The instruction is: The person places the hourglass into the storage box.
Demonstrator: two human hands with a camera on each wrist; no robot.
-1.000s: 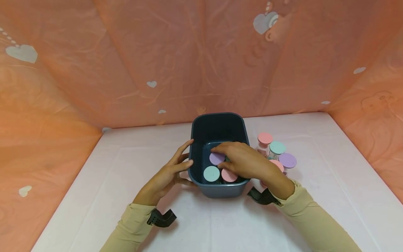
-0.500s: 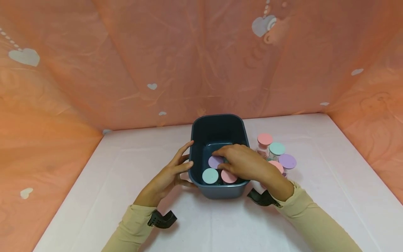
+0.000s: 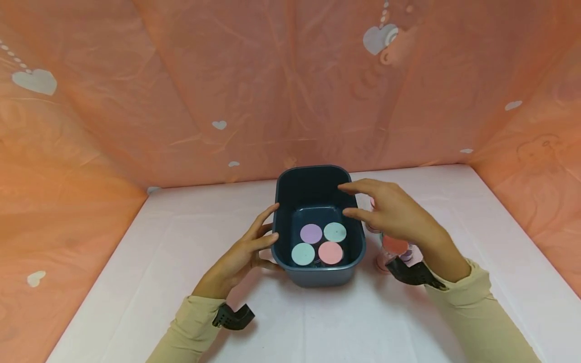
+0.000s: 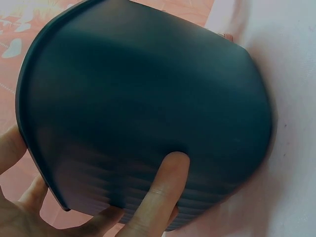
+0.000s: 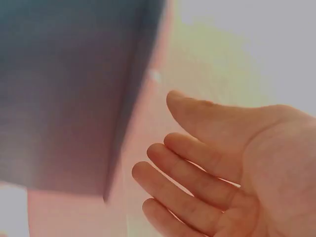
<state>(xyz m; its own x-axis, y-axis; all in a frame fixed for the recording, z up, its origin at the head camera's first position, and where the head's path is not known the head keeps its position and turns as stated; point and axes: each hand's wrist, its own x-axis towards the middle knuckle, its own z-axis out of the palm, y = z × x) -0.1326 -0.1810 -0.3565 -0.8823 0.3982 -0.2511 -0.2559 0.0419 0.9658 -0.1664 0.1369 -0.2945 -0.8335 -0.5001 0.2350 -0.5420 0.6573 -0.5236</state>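
Bin (image 3: 320, 278) on the surface (image 3: 290, 327), long axis 12 to 6. Four lidded jars in its 6 o'clock half: lilac lid (image 3: 311, 233) at the cluster's 10, mint lid (image 3: 335, 232) at 2, pink lid (image 3: 330, 253) at 5, second mint lid (image 3: 303, 254) at 7. Left hand (image 3: 240, 254) at the bin's 9: fingers spread, tips against rim and outer wall, bracing only. Right hand (image 3: 392, 212) at 2 to 3: thumb and fingers well apart, holding nothing; right wrist view shows a gap to the bin wall. Loose jars at 4, part hidden by that arm, pink-lid jar (image 3: 395, 245) clearest, total can't tell. My read: step is packing jars upright. Do it well: brace steady at 9, clear the 3 o'clock rim before going sideways, drop onto a lid from above, pinch its edges so neighbours don't tip, seat jars snug against the row, working towards 12
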